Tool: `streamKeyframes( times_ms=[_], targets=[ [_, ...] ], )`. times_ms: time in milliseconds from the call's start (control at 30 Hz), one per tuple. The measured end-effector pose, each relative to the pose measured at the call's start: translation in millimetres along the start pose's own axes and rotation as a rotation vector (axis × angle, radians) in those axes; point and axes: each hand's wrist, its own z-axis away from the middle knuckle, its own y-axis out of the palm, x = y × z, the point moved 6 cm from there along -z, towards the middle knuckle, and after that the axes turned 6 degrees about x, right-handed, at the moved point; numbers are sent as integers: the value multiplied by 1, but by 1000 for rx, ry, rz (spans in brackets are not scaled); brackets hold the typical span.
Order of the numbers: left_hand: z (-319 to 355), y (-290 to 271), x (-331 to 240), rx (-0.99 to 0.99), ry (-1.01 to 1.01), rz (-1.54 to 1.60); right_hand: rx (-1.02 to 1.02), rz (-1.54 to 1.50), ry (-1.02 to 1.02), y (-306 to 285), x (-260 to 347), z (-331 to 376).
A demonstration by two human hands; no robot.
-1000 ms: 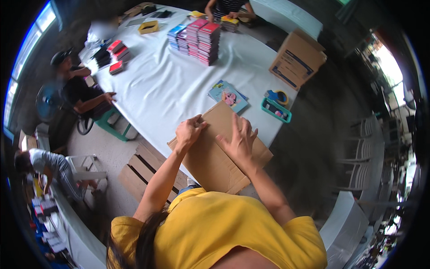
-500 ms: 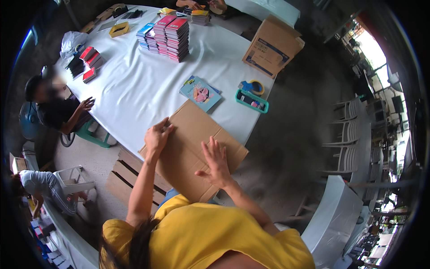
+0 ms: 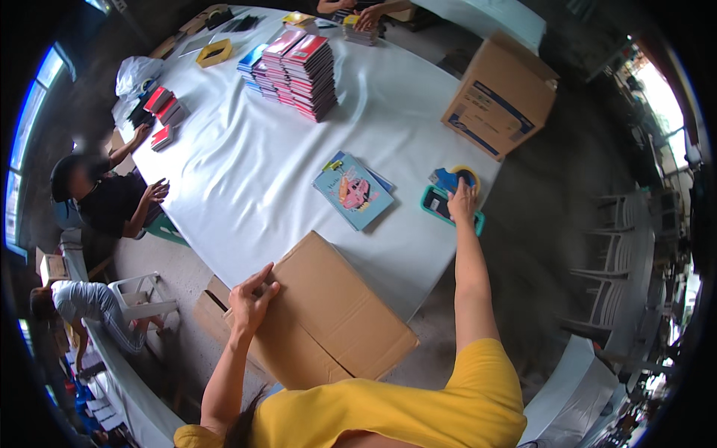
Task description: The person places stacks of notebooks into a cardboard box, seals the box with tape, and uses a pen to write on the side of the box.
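A brown cardboard box [image 3: 321, 299] with its flaps folded flat lies at the table's near edge, close to my body. My left hand [image 3: 252, 299] grips its left edge, fingers bent against the cardboard. Stretched out to the right, my right hand [image 3: 462, 201] has its fingers closed round a blue tape dispenser [image 3: 446, 179] with a roll of yellow tape [image 3: 476, 179]. Under that hand is a green plastic basket [image 3: 431, 200] with small dark things in it. Left of the basket lie flat books with a light-blue illustrated cover [image 3: 355, 196].
Tall stacks of red and blue booklets [image 3: 299, 75] stand at the far middle of the white-covered table [image 3: 246, 179]. A larger open carton [image 3: 497, 104] sits at the right edge. A person in black [image 3: 112, 198] sits at left; another person's hands [image 3: 370, 16] work at the far side.
My right hand has left the cardboard box and reached right and away to the tape dispenser. The box has turned and come nearer; my left hand stays on its edge.
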Motion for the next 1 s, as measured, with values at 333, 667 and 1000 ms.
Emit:
streamKeyframes(
  times_ms=[333, 667, 1000],
  targets=[
    [-2, 2, -4, 38, -5, 33, 406, 137, 129, 45, -7, -57],
    [4, -10, -6, -22, 112, -45, 15, 264, -175, -61, 21, -39],
    [9, -4, 17, -54, 194, -64, 36, -1567, -245, -254, 77, 210]
  ],
)
